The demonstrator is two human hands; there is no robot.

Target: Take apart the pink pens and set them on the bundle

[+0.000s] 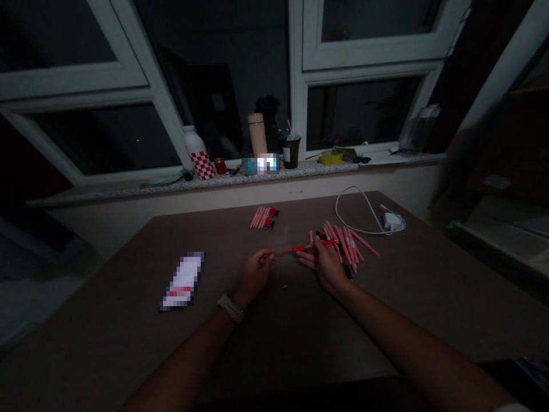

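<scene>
Two hands [255, 276], left fingers [266, 256] and right fingers [319, 245] pinching opposite ends of one red pen [299, 249], beside loose pink pens [345, 246] on tabletop [107, 320].

Left hand [254, 276] and right hand [326, 265] are pinching a thin red pen [300, 248] over a brown table [274, 337], just beside loose pink pens [345, 243].

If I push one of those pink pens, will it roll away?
Probably yes: the pink pens look thin and round, so one may roll on the flat table. They seem light and stiff, since the red pen looks straight between the left hand and right hand.
</scene>
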